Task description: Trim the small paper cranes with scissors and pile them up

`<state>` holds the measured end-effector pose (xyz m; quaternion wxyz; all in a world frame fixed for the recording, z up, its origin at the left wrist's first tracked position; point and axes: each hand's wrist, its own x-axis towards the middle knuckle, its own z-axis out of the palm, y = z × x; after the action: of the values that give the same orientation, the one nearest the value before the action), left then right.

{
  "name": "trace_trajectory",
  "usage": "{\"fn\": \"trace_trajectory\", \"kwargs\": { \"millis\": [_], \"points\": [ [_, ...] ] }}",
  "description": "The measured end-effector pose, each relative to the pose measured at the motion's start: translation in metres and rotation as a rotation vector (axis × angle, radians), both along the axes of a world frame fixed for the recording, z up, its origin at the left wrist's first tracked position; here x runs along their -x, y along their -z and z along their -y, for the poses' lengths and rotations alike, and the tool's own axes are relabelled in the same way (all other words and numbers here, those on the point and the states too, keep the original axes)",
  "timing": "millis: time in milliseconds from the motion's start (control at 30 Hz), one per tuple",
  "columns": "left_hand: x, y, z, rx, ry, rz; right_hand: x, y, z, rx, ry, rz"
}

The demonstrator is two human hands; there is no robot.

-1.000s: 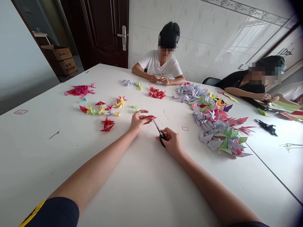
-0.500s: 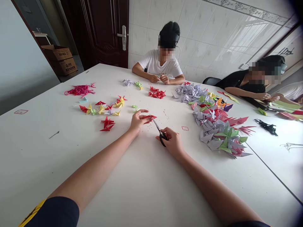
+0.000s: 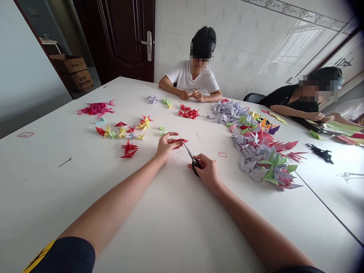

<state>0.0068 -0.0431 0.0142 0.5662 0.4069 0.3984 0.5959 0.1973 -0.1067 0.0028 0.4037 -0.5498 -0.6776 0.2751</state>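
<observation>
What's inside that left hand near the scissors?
The left hand holds a red folded paper; its pointed tip shows beside the scissors. The part within the grip is covered.

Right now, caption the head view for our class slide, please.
The left hand holds folded red paper; the right hand holds black-handled scissors to it, with origami heaped to the right.

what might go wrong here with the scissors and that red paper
The scissors in the right hand have their blades very near the left hand, so a slip might nick a finger. The red paper is small and held only in the fingers, so it could shift and be cut crooked. Tiny loose scraps on the table might scatter.
</observation>
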Motion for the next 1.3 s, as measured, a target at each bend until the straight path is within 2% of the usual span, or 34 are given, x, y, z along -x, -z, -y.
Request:
{"fn": "trace_trajectory", "kwargs": {
  "millis": [333, 700, 1000, 1300],
  "points": [
    [-0.0018, -0.0074, 0.0053, 0.005, 0.056, 0.021, -0.0004, -0.0027, 0.0, 0.004, 0.006, 0.067],
    [-0.0012, -0.0014, 0.0021, -0.004, 0.067, -0.007, -0.0008, -0.0024, -0.0017, 0.058, -0.011, -0.04],
    [-0.0017, -0.0058, 0.0051, -0.005, 0.068, -0.009, -0.0004, -0.0034, -0.0002, 0.023, 0.004, 0.037],
    [-0.0013, -0.0023, 0.003, -0.007, 0.072, -0.01, 0.0001, -0.0022, -0.0005, 0.017, 0.006, 0.064]
  ]
}}
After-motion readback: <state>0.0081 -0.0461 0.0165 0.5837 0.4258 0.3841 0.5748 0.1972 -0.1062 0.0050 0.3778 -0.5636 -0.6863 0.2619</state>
